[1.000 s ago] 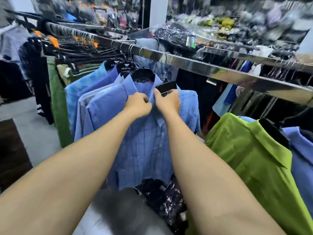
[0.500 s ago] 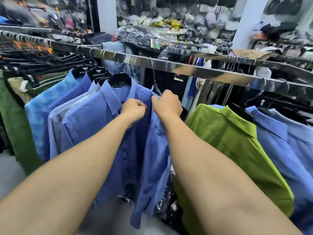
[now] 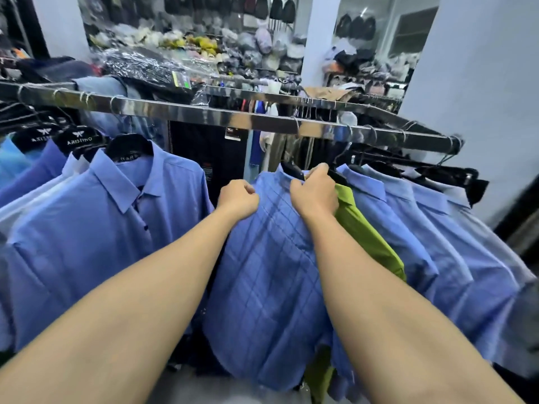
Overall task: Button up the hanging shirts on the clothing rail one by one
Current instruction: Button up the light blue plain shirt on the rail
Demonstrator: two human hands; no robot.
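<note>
Two bare forearms reach up from the bottom edge. The left hand (image 3: 237,199) is a curled fist at the left shoulder edge of the checked blue shirt (image 3: 268,287); whether cloth is pinched inside it, can't tell. The right hand (image 3: 315,191) is clamped on that shirt's collar area, thumb up, fingers wrapped over the cloth.

The checked shirt hangs approx. mid-rail. Touching its right side is a lime green shirt (image 3: 358,228), then a row of plain blue shirts (image 3: 423,228) packed tight on black hangers. To the left, across a gap, hangs a lone plain blue shirt (image 3: 96,228) on a black hanger (image 3: 129,145), collar open at the top (a couple of dark buttons show down the front). Further left are hangers marked ARISTINO (image 3: 78,138).

Above, the steel rail (image 3: 204,115) runs across w/ wire hooks over it. Beyond it lie plastic-wrapped dark garments (image 3: 140,64), then blurred piles of stock (image 3: 233,45) & a white pillar (image 3: 318,33).
</note>
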